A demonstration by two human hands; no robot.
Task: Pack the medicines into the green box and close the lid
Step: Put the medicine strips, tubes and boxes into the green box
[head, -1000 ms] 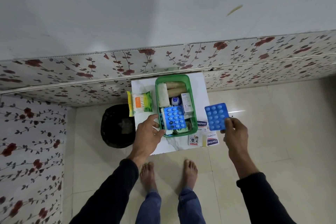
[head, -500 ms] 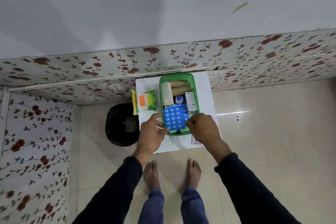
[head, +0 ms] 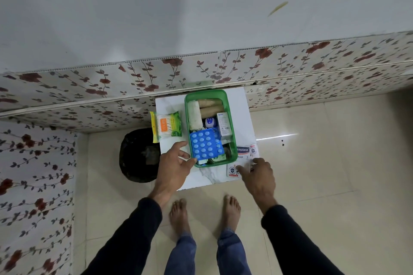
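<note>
The green box [head: 231, 127] stands open on a small white table [head: 169, 105]. Inside lie bandage rolls [head: 194, 115], a white carton [head: 224, 125] and blue blister packs [head: 205, 145] on top at the near end. My left hand [head: 175, 166] rests against the box's near left corner, fingers apart, touching the rim. My right hand [head: 257, 175] is spread over the plaster packets [head: 242, 153] lying on the table right of the box, fingertips on them. A green and yellow cotton bud pack [head: 166, 126] lies to the left of the box.
A black bin [head: 139, 155] stands on the floor left of the table. A flowered wall panel runs behind the table and down the left side. My bare feet [head: 204, 212] are on the tiled floor just in front of the table.
My right hand put the second blue blister pack into the box, let go and moved right and down onto the plaster packets. The left hand stayed at the box's corner.
</note>
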